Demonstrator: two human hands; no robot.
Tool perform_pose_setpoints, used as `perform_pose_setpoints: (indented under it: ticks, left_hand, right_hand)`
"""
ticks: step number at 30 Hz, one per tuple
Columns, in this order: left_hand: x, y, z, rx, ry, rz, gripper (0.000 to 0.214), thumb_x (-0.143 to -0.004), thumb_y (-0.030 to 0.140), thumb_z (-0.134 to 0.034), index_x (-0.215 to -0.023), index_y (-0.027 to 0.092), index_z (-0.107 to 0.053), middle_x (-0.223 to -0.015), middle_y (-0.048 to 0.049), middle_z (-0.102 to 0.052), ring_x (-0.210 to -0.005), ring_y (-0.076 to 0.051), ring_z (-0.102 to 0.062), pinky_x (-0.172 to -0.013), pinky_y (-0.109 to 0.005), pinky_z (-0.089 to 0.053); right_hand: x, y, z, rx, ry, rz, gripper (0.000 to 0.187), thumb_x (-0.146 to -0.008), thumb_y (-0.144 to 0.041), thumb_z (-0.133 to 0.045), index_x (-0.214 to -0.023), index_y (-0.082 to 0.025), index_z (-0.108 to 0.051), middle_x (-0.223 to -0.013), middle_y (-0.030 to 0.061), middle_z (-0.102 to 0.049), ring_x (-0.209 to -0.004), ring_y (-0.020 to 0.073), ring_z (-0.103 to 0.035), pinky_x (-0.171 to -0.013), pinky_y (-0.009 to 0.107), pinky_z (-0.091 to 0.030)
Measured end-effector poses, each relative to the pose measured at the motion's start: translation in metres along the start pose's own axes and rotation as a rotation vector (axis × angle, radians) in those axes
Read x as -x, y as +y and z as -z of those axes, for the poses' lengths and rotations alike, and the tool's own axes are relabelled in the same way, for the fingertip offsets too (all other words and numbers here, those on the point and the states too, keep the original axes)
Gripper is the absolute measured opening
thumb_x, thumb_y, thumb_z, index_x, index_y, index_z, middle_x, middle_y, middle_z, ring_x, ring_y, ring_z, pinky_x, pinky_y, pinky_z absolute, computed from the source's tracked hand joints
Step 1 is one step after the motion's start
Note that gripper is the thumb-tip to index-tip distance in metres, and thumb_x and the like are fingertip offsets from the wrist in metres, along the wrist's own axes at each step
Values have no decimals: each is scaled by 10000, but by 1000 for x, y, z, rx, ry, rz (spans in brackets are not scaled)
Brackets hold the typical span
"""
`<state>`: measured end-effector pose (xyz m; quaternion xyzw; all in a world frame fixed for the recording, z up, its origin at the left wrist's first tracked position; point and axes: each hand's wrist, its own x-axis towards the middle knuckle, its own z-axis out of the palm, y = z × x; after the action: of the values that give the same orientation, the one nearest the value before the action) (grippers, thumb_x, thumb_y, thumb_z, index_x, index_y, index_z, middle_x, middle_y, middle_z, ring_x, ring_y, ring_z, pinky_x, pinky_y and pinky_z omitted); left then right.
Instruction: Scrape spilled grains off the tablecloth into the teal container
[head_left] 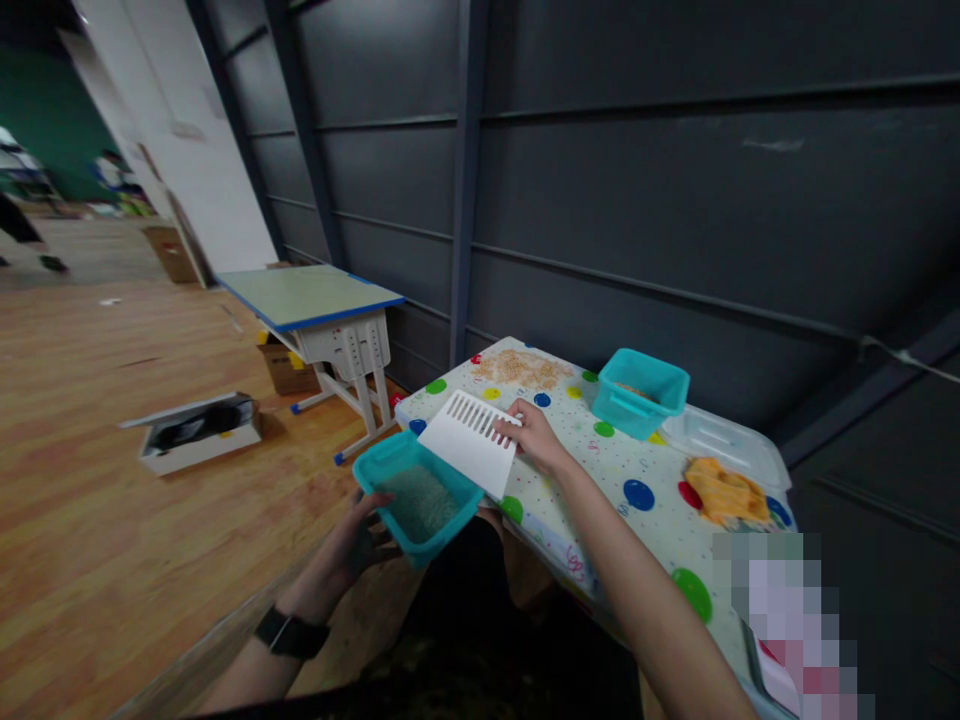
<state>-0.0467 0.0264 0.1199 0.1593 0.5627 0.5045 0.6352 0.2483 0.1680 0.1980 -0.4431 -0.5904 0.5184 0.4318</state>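
My left hand (pixel 358 545) grips the near-left side of a teal plastic box (pixel 436 548), held at the table's left front edge. Pale, fine grains (pixel 420 500) cover its bottom. Over the box's far rim slants a white slotted scraper (pixel 466 458), its row of slots toward the back. Fingers and thumb of my right hand (pixel 531 432) are closed on the scraper's right side. Beyond it, tan grains (pixel 523 368) lie spread on the tablecloth (pixel 577 480), which is white with coloured dots.
A second teal box (pixel 637 415) with some tan grains stands at the back, beside a clear plastic lid (pixel 735 445). An orange cloth (pixel 726 490) lies at the right. Left stand a school desk (pixel 315 295) and an open white carton (pixel 202 445). A dark panel wall rises behind.
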Motion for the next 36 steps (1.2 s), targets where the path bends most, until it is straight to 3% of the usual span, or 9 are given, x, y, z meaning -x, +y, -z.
perform_pose_setpoints:
  ticks: [3,8,11,17,24,32,36]
  left_hand:
    - [0,-1,0,5,-7,-5,577,-927,231,-834,-1417,334,-546,-1173,-83,-757,-827,-294,-827,-753,-521,-740]
    - [6,-3,-5,-3,37,-31,518,-936,240,-808,-1392,312,-572,-1056,-52,-715,-806,-297,-818,-719,-496,-725]
    - [7,-3,-6,7,49,-29,481,-937,215,-791,-1363,292,-580,-1027,-46,-706,-793,-301,-818,-726,-520,-729]
    - [5,-4,-3,37,42,-17,464,-925,161,-799,-1326,279,-598,-1002,-53,-743,-739,-293,-811,-683,-510,-730]
    - [8,-7,-5,28,37,-34,509,-911,180,-823,-1351,296,-594,-1101,-87,-780,-818,-327,-841,-710,-524,-727]
    - [15,-3,-11,20,54,-16,470,-894,189,-835,-1292,286,-605,-1034,-64,-736,-813,-328,-823,-769,-558,-718]
    - [15,-4,-12,5,53,-23,493,-885,215,-846,-1297,295,-588,-1056,-66,-732,-790,-308,-810,-781,-550,-709]
  right_hand:
    - [-4,2,14,-4,71,7,413,-703,-493,-878,-840,-280,-552,-716,-2,-754,-597,205,-660,-480,251,-459]
    - [-17,17,54,57,593,-17,370,-742,-509,-795,-848,-306,-504,-698,-12,-691,-649,239,-664,-545,307,-507]
    - [-21,29,68,179,735,-3,337,-780,-509,-754,-861,-314,-491,-718,-5,-684,-740,272,-689,-641,341,-531]
    - [-22,35,66,296,724,-8,230,-797,-413,-720,-822,-307,-517,-748,7,-698,-783,273,-687,-742,354,-514]
    - [-14,24,49,121,461,-31,310,-737,-416,-790,-796,-305,-507,-699,-7,-719,-669,255,-695,-624,323,-511]
    - [-7,14,63,66,639,-141,266,-720,-308,-757,-781,-295,-498,-639,-20,-684,-608,234,-662,-520,288,-455]
    - [-7,17,57,59,498,-137,329,-695,-348,-814,-757,-289,-496,-634,-17,-682,-599,215,-649,-527,277,-471]
